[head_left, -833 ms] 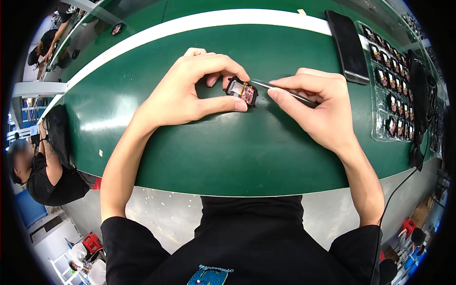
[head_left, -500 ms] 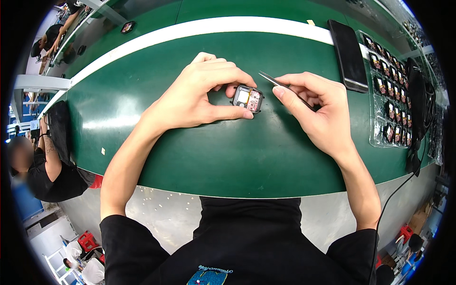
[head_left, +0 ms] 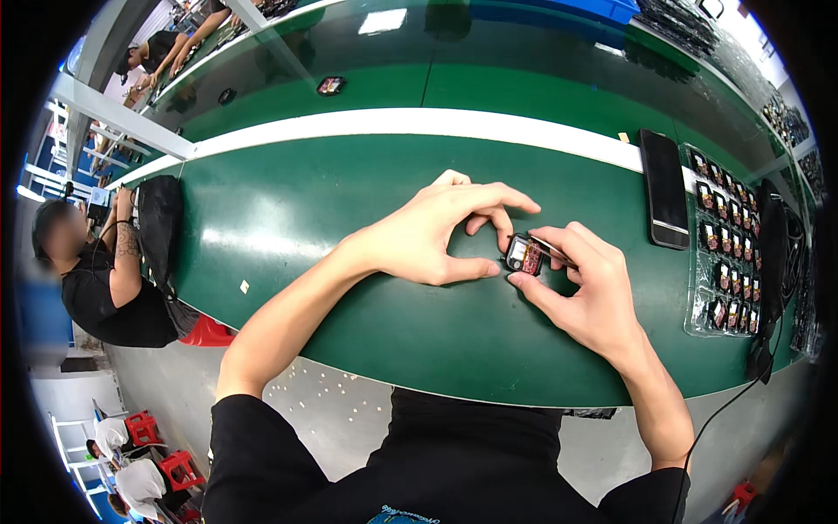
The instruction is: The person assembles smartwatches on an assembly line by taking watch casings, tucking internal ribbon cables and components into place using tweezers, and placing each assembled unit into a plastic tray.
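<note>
A small black smartwatch case [head_left: 523, 254], its inside facing up with a pale block and a reddish circuit board, is at the middle right of the green table. My right hand [head_left: 592, 277] has its thumb and index finger at the case's right edges and also holds dark tweezers [head_left: 559, 253], partly hidden by the fingers. My left hand [head_left: 436, 232] is on the other side, thumb and fingers spread around the case's left edge. A fingertip and the thumb tip are very close to the case; whether they touch it I cannot tell.
A clear tray [head_left: 696, 306] with rows of similar watch parts lies at right, beside a black phone [head_left: 665, 188] and dark cables [head_left: 790, 253]. A white strip [head_left: 419, 122] crosses behind; beyond it lies another watch part [head_left: 331, 86]. A co-worker [head_left: 118, 288] sits at left.
The watch case has moved to the right, from my left hand's grip to my right hand's fingers. My left fingers have spread apart. The view has shifted, showing more of the far side.
</note>
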The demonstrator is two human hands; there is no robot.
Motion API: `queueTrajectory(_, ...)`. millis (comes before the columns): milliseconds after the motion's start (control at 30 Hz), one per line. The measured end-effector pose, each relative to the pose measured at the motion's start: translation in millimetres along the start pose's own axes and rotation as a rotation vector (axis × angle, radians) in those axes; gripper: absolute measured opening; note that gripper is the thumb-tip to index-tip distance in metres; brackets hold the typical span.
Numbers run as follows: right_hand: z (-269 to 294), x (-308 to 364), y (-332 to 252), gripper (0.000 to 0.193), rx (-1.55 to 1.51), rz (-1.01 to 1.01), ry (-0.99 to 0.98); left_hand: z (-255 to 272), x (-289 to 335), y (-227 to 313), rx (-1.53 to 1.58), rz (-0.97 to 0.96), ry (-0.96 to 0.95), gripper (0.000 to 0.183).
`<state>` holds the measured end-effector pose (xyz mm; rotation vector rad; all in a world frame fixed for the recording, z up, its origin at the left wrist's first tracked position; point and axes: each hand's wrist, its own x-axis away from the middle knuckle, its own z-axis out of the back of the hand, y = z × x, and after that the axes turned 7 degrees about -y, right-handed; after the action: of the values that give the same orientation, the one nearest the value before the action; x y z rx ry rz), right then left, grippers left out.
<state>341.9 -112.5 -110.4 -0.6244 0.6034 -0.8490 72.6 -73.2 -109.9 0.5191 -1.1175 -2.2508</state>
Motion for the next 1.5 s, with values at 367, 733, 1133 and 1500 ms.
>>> queueTrajectory(367,26,6,19,0.040,-0.098,-0.028,0.082,6,-3,6,0.090,0.098,0.086,0.048)
queueTrajectory(733,148,100,44,0.040,0.556,-0.348,0.409,106,18,-81,-0.795,0.344,0.678,0.059)
queueTrajectory(1133,154,112,57,0.043,0.680,-0.404,0.474,140,22,-124,-0.765,0.475,0.677,0.054)
queueTrajectory(1500,99,36,7,0.018,0.060,-0.092,0.235,7,-16,14,-0.203,-0.045,0.032,0.073)
